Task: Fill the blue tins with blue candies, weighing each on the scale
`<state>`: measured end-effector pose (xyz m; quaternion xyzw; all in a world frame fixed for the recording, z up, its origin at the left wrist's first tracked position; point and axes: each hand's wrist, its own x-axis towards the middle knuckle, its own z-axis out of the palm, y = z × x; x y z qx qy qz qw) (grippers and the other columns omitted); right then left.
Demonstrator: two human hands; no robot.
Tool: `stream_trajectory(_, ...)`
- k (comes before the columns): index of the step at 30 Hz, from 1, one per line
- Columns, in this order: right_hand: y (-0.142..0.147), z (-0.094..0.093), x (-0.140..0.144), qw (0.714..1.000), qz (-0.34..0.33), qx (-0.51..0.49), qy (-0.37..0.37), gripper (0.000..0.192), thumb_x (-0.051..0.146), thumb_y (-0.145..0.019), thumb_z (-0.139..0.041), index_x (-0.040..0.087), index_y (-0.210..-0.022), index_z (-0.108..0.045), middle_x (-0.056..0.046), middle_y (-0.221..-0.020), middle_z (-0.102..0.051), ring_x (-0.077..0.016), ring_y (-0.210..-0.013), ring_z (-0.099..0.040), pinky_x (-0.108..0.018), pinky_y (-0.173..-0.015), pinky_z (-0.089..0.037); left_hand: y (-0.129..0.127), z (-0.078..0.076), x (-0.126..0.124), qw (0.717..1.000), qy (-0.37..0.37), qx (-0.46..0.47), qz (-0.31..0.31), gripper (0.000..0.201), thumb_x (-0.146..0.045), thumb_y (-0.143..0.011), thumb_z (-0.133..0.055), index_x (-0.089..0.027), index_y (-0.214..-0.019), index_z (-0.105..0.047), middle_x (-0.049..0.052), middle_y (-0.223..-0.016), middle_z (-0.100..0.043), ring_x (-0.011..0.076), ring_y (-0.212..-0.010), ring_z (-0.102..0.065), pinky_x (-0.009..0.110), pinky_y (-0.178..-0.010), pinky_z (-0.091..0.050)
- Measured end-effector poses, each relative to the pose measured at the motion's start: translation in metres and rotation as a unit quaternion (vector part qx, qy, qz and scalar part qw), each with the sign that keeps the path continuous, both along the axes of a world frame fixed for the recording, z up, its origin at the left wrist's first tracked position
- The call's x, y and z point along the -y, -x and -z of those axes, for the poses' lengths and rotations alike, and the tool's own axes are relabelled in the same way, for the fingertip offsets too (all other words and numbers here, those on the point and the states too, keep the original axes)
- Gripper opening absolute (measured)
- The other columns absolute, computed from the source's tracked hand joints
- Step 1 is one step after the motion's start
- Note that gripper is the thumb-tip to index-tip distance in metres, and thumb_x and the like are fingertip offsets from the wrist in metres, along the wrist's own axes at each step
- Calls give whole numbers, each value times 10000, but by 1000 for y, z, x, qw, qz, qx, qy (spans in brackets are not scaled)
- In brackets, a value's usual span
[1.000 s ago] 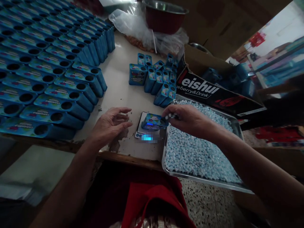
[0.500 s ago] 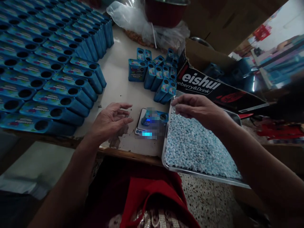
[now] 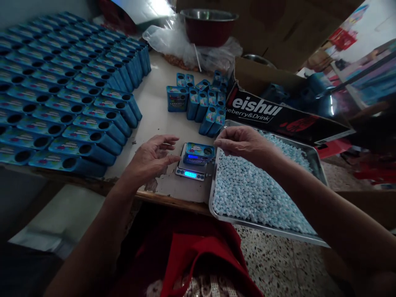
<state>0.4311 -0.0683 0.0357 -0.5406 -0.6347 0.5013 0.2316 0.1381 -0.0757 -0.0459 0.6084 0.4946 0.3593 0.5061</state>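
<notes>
A small digital scale [image 3: 190, 174] with a lit blue display sits near the table's front edge. A blue candy tin [image 3: 198, 152] with a round hole in its top rests on it. My left hand [image 3: 156, 154] hovers just left of the scale, fingers spread, holding nothing. Above the near-left part of a metal tray [image 3: 269, 231] is my right hand [image 3: 241, 142], its thumb and fingertips pinched close to the tin's right end. Whatever lies between those fingertips is too small to make out. Pale blue and white candies [image 3: 250, 194] fill the tray.
Rows of blue tins [image 3: 77, 107] cover the table's left side. Several smaller-looking tins [image 3: 202, 99] stand behind the scale. A black-printed cardboard box [image 3: 278, 111] holding more tins is beyond the tray. A red bowl [image 3: 210, 31] and plastic bag [image 3: 163, 39] are at the back.
My right hand has moved slightly left and down, closer to the tin on the scale. My left hand stays spread beside the scale. The camera view has shifted a little.
</notes>
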Motion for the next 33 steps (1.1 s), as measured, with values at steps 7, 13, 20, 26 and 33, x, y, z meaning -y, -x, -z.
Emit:
stream_trajectory(7, 11, 4, -7, 1000, -22, 13, -13, 359, 533, -894, -812, 183, -857, -740, 14, -673, -634, -116, -602, -517, -262, -554, -377, -6, -1, -3, 996, -53, -66, 25, 746, -477, -775, -920, -241, -1436, -666, 121, -1433, -676, 334, -1333, -627, 497, -1114, -530)
stream_trajectory(13, 15, 18, -8, 1000, -25, 1, -9, 302, 470, -874, -808, 183, -969, -807, 18, -688, -647, -123, -617, -534, -258, -567, -389, -24, -3, -6, 982, -127, -117, 71, 741, -404, -846, -877, -266, -1516, -590, 96, -1486, -650, 314, -1381, -612, 486, -1193, -476)
stream_trajectory(20, -19, 29, -24, 994, 99, -14, -46, 369, 511, -877, -744, 161, -990, -755, 16, -673, -645, -116, -561, -477, -258, -546, -350, -66, -27, -11, 905, -256, -285, 184, 382, -193, -921, -779, -172, -1297, -714, 126, -1280, -734, 331, -1225, -667, 471, -1090, -531)
stream_trajectory(26, -55, 49, -68, 928, 100, 266, -241, 291, 313, -927, -605, 191, -1102, -804, -59, -921, -782, -202, -809, -651, -313, -734, -431, -46, -72, -93, 865, -276, -400, 128, 368, -228, -923, -736, -171, -1286, -718, 126, -1309, -716, 355, -1210, -663, 458, -1035, -525)
stream_trajectory(33, -55, 48, -117, 821, -69, 497, -272, 451, 247, -946, -589, 278, -1367, -748, -89, -1013, -830, -284, -908, -730, -339, -704, -363, 14, -93, -219, 862, -221, -447, 87, 525, -233, -863, -733, -134, -1374, -669, 120, -1258, -718, 291, -1186, -621, 393, -1087, -454)
